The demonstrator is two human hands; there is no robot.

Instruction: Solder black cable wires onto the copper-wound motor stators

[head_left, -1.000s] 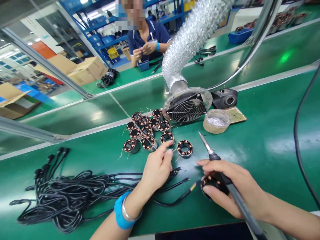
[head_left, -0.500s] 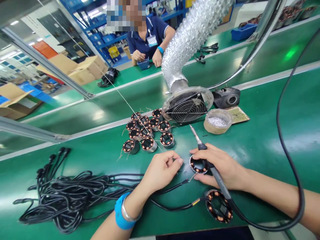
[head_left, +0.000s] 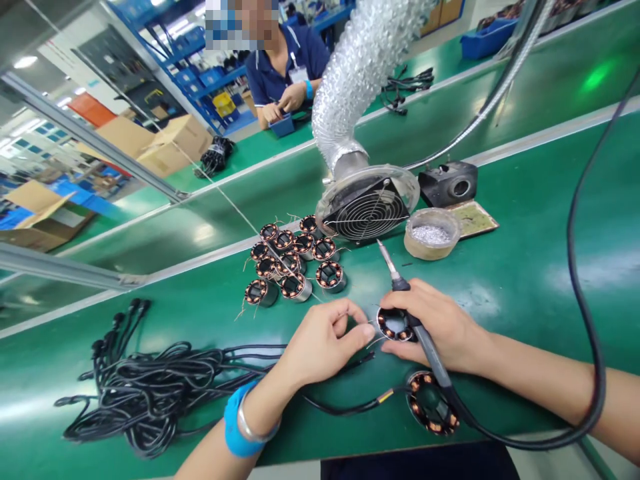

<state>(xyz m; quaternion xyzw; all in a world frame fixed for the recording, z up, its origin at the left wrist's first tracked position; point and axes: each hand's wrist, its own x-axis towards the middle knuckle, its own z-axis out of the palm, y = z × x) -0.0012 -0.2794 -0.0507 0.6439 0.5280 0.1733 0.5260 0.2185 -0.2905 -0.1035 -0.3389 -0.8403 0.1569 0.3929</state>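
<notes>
My right hand (head_left: pixel 440 323) is closed around two things at once. One is a soldering iron (head_left: pixel 429 353), its tip pointing up and away from me; the other is a ring-shaped motor stator (head_left: pixel 395 325) with copper windings, held off the bench. My left hand (head_left: pixel 333 340) is beside the stator's left side, thumb and forefinger pinched at a thin wire (head_left: pixel 371 323). A pale thin strand (head_left: pixel 240 213) runs down from the upper left to behind this hand. Below my right hand, another stator (head_left: pixel 433 403) lies on the bench, with a black cable (head_left: pixel 345 408) leading to it.
Several stators (head_left: pixel 295 287) stand in a group ahead. Behind are a fume extractor (head_left: pixel 370 210) with a foil duct, a round tub of silvery bits (head_left: pixel 433 233) and a black holder (head_left: pixel 449 185). Coiled black cables (head_left: pixel 145 393) lie left. Across the partition sits a person (head_left: pixel 285 73).
My left thumb and fingertips have come closer to the held stator. The stator is turned slightly, its lower lead now pointing left. The whole view has shifted a little.
</notes>
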